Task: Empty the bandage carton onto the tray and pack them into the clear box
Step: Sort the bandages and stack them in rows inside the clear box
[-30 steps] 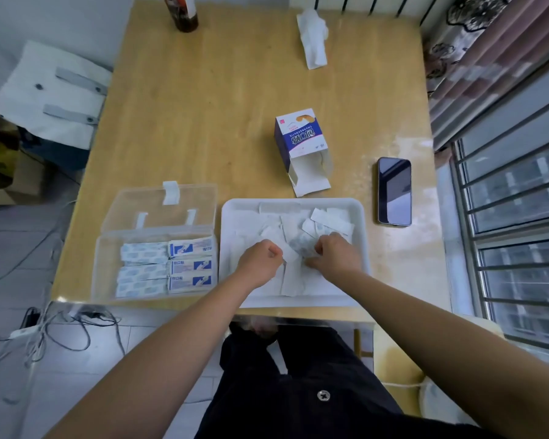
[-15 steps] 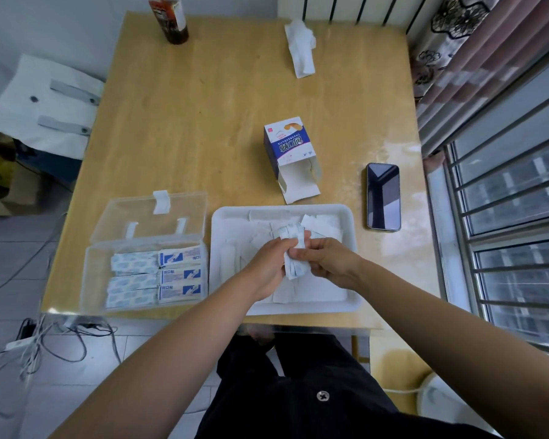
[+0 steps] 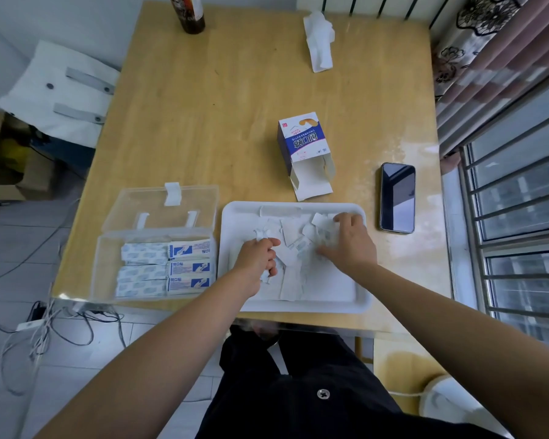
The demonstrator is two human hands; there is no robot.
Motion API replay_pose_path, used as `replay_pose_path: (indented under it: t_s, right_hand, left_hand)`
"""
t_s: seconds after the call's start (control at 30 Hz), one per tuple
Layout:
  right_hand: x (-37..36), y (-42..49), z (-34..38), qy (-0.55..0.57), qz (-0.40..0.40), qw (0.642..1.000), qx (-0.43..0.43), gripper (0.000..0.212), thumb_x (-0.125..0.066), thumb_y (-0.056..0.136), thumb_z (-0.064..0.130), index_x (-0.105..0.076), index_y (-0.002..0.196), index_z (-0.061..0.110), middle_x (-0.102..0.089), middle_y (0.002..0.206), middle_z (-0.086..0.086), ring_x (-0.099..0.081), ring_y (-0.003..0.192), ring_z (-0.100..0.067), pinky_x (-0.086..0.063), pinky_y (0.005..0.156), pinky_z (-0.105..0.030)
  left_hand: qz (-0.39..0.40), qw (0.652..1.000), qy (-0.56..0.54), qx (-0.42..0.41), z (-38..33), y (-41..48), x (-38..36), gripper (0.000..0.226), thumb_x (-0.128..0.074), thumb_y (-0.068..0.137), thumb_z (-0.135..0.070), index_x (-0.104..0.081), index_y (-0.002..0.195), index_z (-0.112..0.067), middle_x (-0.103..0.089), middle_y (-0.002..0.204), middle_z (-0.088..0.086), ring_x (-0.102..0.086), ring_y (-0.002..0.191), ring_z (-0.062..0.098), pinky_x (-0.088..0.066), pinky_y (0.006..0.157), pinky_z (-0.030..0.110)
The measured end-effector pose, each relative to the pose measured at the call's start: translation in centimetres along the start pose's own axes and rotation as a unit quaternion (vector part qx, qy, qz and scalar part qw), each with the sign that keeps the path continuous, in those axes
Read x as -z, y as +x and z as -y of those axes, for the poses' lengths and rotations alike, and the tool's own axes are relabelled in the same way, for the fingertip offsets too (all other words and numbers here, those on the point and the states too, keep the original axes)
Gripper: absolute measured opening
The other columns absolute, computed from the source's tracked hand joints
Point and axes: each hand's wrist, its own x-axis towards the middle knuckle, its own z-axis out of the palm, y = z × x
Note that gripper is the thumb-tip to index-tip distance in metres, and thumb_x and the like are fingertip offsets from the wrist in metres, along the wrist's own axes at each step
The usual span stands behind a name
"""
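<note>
left hand (image 3: pixel 257 259) grip: curled tight round a small bunch of bandages (image 3: pixel 268 274), white ends poking out above and below the fist, over the left part of the tray (image 3: pixel 298 307)
right hand (image 3: pixel 349 245) grip: spread and relaxed on the loose pile (image 3: pixel 293 248) at the tray's right, touching wrappers only; no pinch visible, nothing lifted
carton (image 3: pixel 301 144): on its side just beyond the tray's far rim, flap open toward the tray, looks emptied
clear box (image 3: pixel 108 270): just left of the tray, lid (image 3: pixel 159 207) swung open to the far side; packed rows (image 3: pixel 165 267) across the middle and right, bare floor at the left end
stage: judged mid-pack, plenty left on the tray
risk 1: fistful looks uneven and crumpled; likely to splay or shed strips in the gap between tray and box on transfer
risk 2: dropping a misaligned bunch could knock the neat rows askew and foul the lid
risk 3: white wrappers on a white tray, easy to miss stragglers
risk 4: tray close to the table's near edge; a hard sweep toward the body could push it off
surface: wooden table (image 3: pixel 235 90), pale worn patch at right; phone (image 3: pixel 397 198) right of the tray, bottle (image 3: pixel 189 12) and crumpled tissue (image 3: pixel 319 39) at the far edge
room: barred window (image 3: pixel 520 217) and curtain (image 3: pixel 488 58) at right, cables (image 3: pixel 45 327) on tiled floor near left
</note>
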Motion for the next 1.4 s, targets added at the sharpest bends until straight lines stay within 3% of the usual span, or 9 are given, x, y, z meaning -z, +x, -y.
replay_pose_path:
  t_s: [0.33, 0.5, 0.63, 0.8, 0.87, 0.97, 1.13, 1.27, 1.4]
  right_hand:
    - [0.5, 0.7, 0.9, -0.025, 0.035, 0.999, 0.013, 0.059, -0.075, 0.077, 0.037, -0.042, 0.120, 0.012, -0.043, 0.117, -0.005, -0.051, 0.087, -0.021, -0.043, 0.062, -0.031]
    - [0.4, 1.0, 0.8, 0.014, 0.056, 0.998, -0.014, 0.031, -0.075, 0.078, 0.031, -0.049, 0.084, 0.016, -0.051, 0.082, 0.002, -0.050, 0.070, -0.018, -0.034, 0.052, -0.025]
    - [0.6, 1.5, 0.3, 0.094, 0.077, 0.992, -0.037, 0.046, -0.073, 0.080, 0.022, -0.034, 0.057, 0.016, -0.035, 0.055, 0.000, -0.037, 0.048, -0.016, -0.029, 0.046, -0.023]
    - [2.3, 1.8, -0.8, 0.282, 0.150, 0.947, -0.035, 0.049, -0.074, 0.082, 0.028, -0.034, 0.057, 0.016, -0.028, 0.058, -0.001, -0.026, 0.054, -0.016, -0.022, 0.053, -0.026]
    - [2.7, 1.7, -1.1, 0.358, 0.183, 0.915, -0.044, 0.038, -0.076, 0.081, 0.028, -0.046, 0.064, 0.011, -0.033, 0.062, -0.004, -0.032, 0.058, -0.017, -0.026, 0.054, -0.025]
    - [2.7, 1.3, -1.1, 0.392, 0.215, 0.894, -0.039, 0.029, -0.075, 0.081, 0.030, -0.054, 0.077, 0.011, -0.039, 0.071, -0.008, -0.039, 0.067, -0.022, -0.033, 0.060, -0.028]
    - [3.1, 0.6, -0.6, 0.418, 0.254, 0.872, -0.028, 0.040, -0.068, 0.088, 0.025, -0.044, 0.058, 0.016, -0.044, 0.059, 0.001, -0.046, 0.059, -0.017, -0.037, 0.060, -0.025]
    - [3.2, 0.1, 0.3, 0.403, 0.266, 0.876, -0.017, 0.024, -0.070, 0.087, 0.024, -0.065, 0.082, 0.001, -0.057, 0.076, -0.011, -0.054, 0.071, -0.024, -0.044, 0.068, -0.031]
    - [2.7, -0.4, 1.1, 0.389, 0.201, 0.898, -0.037, 0.027, -0.079, 0.077, 0.027, -0.058, 0.080, 0.010, -0.047, 0.075, -0.010, -0.044, 0.070, -0.023, -0.038, 0.062, -0.032]
  left_hand:
    - [0.017, 0.999, 0.051, -0.004, -0.3, 0.5, -1.2, 0.023, -0.036, 0.097, -0.008, -0.056, 0.086, -0.011, -0.029, 0.058, 0.001, -0.022, 0.048, 0.013, -0.029, 0.045, 0.024]
    - [-0.015, 0.982, 0.176, -0.063, -0.1, 1.3, -1.2, 0.015, -0.043, 0.095, -0.014, -0.058, 0.096, -0.010, -0.041, 0.065, 0.000, -0.033, 0.052, 0.014, -0.033, 0.050, 0.025]
    - [-0.023, 0.960, 0.255, -0.113, -0.1, 1.8, -1.9, 0.017, -0.049, 0.093, -0.020, -0.061, 0.098, -0.010, -0.050, 0.074, 0.001, -0.045, 0.065, 0.018, -0.039, 0.062, 0.030]
    - [-0.002, 0.973, 0.211, -0.094, -0.4, 1.8, -3.2, 0.009, -0.053, 0.091, -0.022, -0.057, 0.084, -0.016, -0.044, 0.070, 0.000, -0.039, 0.058, 0.016, -0.034, 0.053, 0.024]
    - [0.034, 0.979, 0.184, -0.086, -0.6, 1.3, -3.6, 0.011, -0.059, 0.089, -0.024, -0.057, 0.078, -0.020, -0.040, 0.062, -0.003, -0.033, 0.049, 0.012, -0.029, 0.045, 0.021]
    - [0.099, 0.981, 0.152, -0.068, -1.0, 0.5, -4.1, 0.013, -0.064, 0.088, -0.025, -0.058, 0.079, -0.019, -0.036, 0.057, -0.005, -0.026, 0.043, 0.009, -0.022, 0.040, 0.019]
    - [0.118, 0.986, 0.109, -0.051, -1.3, 0.2, -4.1, 0.033, -0.062, 0.078, -0.040, -0.053, 0.090, -0.012, -0.037, 0.074, 0.003, -0.030, 0.054, 0.013, -0.018, 0.046, 0.024]
    - [0.139, 0.972, 0.166, -0.095, -1.1, -0.7, -3.7, 0.019, -0.056, 0.092, -0.032, -0.064, 0.105, -0.019, -0.050, 0.075, -0.004, -0.038, 0.057, 0.008, -0.029, 0.051, 0.020]
    - [0.105, 0.969, 0.178, -0.137, -0.6, -1.2, -2.9, 0.023, -0.043, 0.101, -0.021, -0.062, 0.114, -0.020, -0.063, 0.092, -0.011, -0.056, 0.079, 0.003, -0.041, 0.065, 0.018]
